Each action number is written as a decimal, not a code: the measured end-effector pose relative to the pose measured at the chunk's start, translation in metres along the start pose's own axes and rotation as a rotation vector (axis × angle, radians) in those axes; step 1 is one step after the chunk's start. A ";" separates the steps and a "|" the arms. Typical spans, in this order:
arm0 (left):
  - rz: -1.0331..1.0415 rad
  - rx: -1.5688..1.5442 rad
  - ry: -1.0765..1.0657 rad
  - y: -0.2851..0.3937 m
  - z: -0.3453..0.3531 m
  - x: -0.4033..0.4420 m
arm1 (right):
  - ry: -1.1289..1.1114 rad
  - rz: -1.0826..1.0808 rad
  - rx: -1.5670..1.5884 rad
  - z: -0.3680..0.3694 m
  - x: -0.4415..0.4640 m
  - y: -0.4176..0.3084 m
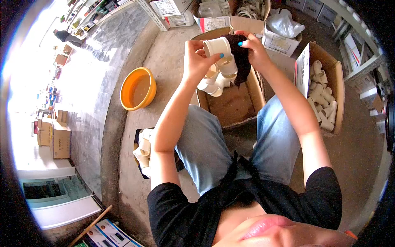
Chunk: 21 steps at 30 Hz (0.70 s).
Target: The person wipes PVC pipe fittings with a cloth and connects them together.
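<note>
My left hand (198,61) is closed around a white plastic pipe fitting (217,47), with the thumb across its lower edge. My right hand (256,52) pinches a dark brown or black cloth (242,68), which hangs down just right of the fitting. Below both hands, an open cardboard box (232,105) stands between my knees. Several more white fittings (227,65) are gathered at its left side, under my left hand. The cloth covers part of the box's right side.
A box of white fittings (321,94) stands at the right, and a smaller one (144,148) by my left elbow. An orange basin (139,88) sits on the floor at the left. More boxes (282,41) line the back, beside metal shelving (366,61).
</note>
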<state>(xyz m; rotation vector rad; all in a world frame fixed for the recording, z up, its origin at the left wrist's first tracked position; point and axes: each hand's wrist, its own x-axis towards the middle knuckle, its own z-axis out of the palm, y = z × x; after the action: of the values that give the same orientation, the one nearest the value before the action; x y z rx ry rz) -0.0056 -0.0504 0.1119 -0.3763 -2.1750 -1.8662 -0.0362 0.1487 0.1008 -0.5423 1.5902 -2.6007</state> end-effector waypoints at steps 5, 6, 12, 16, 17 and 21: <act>-0.127 -0.364 0.004 0.005 -0.004 0.002 | -0.117 0.025 -0.229 -0.006 -0.003 -0.018; -0.135 -0.318 -0.049 0.008 -0.005 0.002 | -0.138 -0.023 -0.270 -0.003 -0.005 -0.023; -0.230 -0.403 -0.237 0.003 -0.003 0.006 | -0.151 -0.564 -0.921 0.006 -0.009 -0.026; -0.254 -0.585 -0.262 -0.003 -0.008 0.008 | -0.132 -0.366 -0.639 0.004 -0.013 -0.016; -0.270 -0.662 -0.269 -0.006 -0.010 0.008 | -0.165 -0.459 -0.699 0.004 -0.014 -0.017; -0.275 -0.704 -0.342 -0.010 -0.012 0.008 | -0.282 -0.859 -0.965 0.005 -0.010 -0.024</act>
<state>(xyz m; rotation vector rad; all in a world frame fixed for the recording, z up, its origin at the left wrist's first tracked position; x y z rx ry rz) -0.0166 -0.0638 0.1075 -0.5799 -1.7349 -2.8908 -0.0220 0.1577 0.1211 -1.8686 2.8587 -1.6897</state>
